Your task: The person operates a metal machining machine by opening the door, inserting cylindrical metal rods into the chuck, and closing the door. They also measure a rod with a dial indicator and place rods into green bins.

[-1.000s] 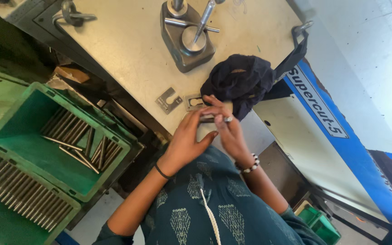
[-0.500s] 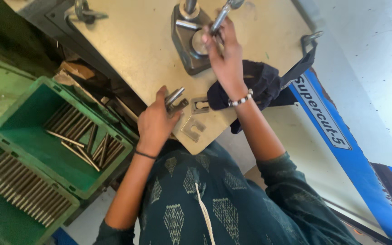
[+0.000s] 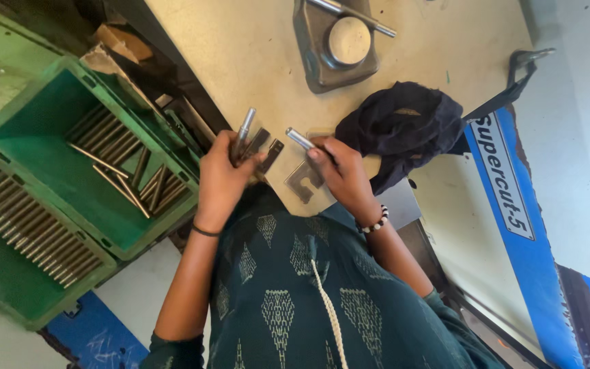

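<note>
Two hands at the near edge of a metal surface, each holding a steel pin.

The left hand is closed around a bundle of metal pins and flat dark pieces, which stick up out of the fist toward the far side. The right hand pinches one short pin between thumb and fingers, its shiny tip pointing left toward the other hand, and rests just over a small metal bracket lying on the surface. A dark cloth is bunched just right of that hand, and a grey fixture with a round steel disc sits farther off. To the left, below the surface, green trays hold more rods.
</note>
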